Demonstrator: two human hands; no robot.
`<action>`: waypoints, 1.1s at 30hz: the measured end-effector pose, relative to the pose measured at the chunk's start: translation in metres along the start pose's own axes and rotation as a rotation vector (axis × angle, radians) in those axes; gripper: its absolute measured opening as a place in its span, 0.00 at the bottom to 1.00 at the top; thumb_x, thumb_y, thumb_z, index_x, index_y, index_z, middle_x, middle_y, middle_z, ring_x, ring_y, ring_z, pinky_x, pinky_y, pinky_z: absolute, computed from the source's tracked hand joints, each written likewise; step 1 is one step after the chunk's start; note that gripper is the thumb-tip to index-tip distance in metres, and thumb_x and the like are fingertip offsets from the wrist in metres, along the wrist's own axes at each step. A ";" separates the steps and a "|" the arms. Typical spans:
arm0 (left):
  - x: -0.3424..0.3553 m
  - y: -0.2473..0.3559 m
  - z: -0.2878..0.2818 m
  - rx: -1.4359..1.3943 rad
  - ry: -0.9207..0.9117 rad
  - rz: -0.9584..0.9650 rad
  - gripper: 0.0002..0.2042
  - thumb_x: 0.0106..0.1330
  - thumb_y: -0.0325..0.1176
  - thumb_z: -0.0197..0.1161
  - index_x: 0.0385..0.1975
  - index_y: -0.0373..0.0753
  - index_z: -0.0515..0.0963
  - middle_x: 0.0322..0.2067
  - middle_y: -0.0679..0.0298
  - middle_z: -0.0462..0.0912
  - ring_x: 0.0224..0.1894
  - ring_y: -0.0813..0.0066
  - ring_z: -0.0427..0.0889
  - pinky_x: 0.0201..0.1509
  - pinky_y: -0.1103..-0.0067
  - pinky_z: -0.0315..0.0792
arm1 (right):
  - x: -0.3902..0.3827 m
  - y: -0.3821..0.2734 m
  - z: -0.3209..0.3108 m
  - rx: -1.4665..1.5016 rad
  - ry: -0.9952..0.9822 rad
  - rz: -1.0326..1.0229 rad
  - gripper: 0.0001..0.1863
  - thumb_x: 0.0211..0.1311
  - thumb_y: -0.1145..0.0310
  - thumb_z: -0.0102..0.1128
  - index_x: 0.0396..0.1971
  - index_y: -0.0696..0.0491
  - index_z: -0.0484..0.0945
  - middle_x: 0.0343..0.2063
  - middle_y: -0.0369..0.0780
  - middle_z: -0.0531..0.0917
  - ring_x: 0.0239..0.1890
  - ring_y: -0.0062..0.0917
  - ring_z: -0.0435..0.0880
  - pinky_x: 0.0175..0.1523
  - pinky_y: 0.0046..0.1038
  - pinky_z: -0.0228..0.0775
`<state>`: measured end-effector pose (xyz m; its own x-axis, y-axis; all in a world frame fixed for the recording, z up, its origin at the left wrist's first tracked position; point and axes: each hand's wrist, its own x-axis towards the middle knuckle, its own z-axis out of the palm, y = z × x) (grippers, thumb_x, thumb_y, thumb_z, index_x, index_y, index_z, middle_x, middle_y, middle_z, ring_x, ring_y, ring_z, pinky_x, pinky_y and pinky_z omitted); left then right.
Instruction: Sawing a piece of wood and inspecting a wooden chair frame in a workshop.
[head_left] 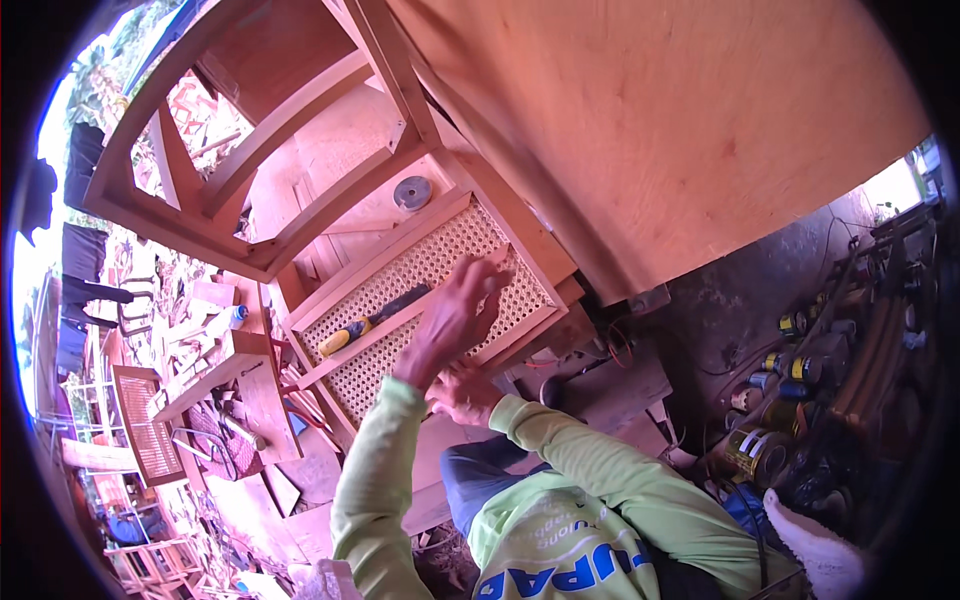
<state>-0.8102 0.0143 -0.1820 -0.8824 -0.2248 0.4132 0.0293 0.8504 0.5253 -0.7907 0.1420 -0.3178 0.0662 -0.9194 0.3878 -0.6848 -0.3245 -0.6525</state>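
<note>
A caned panel (345,395) in a wooden frame lies before me, with a wooden slat (378,333) running across its middle. My left hand (458,312) is over the slat's right part, fingers bent and slightly apart, with nothing visible in them. Just below it, near the panel's front edge, my right hand (468,397) has its fingers closed; the left wrist partly covers them, and what they hold, if anything, cannot be made out. A tool with a yellow and black handle (346,337) lies on the caning beside the slat, left of my left hand.
Behind the panel rises a curved wooden chair frame (320,215), with a round grey disc (412,193) near it. A large plywood sheet (660,130) fills the upper right. Several cans (757,453) stand at right. At left are a wooden box (215,380) and another caned panel (146,425).
</note>
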 end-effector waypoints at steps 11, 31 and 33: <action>-0.313 0.125 -0.043 -0.215 0.851 -1.075 0.12 0.74 0.24 0.63 0.54 0.34 0.74 0.39 0.67 0.75 0.36 0.85 0.75 0.39 0.85 0.70 | 0.013 -0.018 -0.037 0.015 0.002 -0.040 0.16 0.46 0.73 0.79 0.38 0.54 0.85 0.35 0.41 0.75 0.41 0.39 0.77 0.48 0.40 0.71; -0.554 -0.197 -0.254 0.661 0.621 -1.132 0.23 0.79 0.48 0.58 0.56 0.30 0.76 0.42 0.54 0.83 0.40 0.61 0.82 0.48 0.63 0.75 | 0.040 0.001 0.003 -0.095 -0.156 0.062 0.10 0.51 0.64 0.74 0.32 0.48 0.83 0.40 0.39 0.75 0.49 0.36 0.77 0.53 0.43 0.71; -0.524 -0.205 -0.239 0.510 0.602 -1.079 0.22 0.79 0.47 0.57 0.56 0.30 0.76 0.41 0.55 0.83 0.40 0.63 0.82 0.47 0.65 0.75 | 0.020 0.002 -0.012 -0.055 -0.138 0.118 0.11 0.50 0.65 0.75 0.32 0.47 0.83 0.40 0.38 0.75 0.48 0.35 0.77 0.54 0.43 0.70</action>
<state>-0.2419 -0.1562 -0.3288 -0.0061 -0.9536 0.3009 -0.8413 0.1675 0.5139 -0.7991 0.1260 -0.3034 0.0798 -0.9733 0.2152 -0.7322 -0.2037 -0.6499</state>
